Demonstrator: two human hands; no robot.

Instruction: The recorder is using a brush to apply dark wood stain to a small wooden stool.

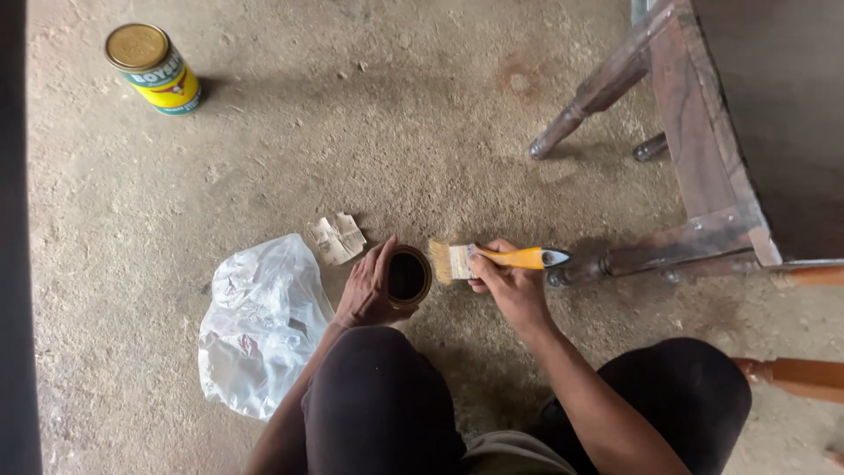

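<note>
A small open tin [408, 275] of dark liquid stands on the concrete floor in front of my knees. My left hand [367, 286] wraps around its left side. My right hand [507, 283] grips a paintbrush [492, 259] with a yellow handle, held level. Its pale bristles point left and lie just beside the tin's right rim.
A dark wooden piece of furniture [703, 149] lies tipped at the right, turned legs pointing left. A crumpled clear plastic bag [259, 321] lies at my left, a folded scrap of paper [336, 237] above it. A closed yellow-green can [156, 69] stands far left. Orange-brown wooden legs [804, 374] are at the right edge.
</note>
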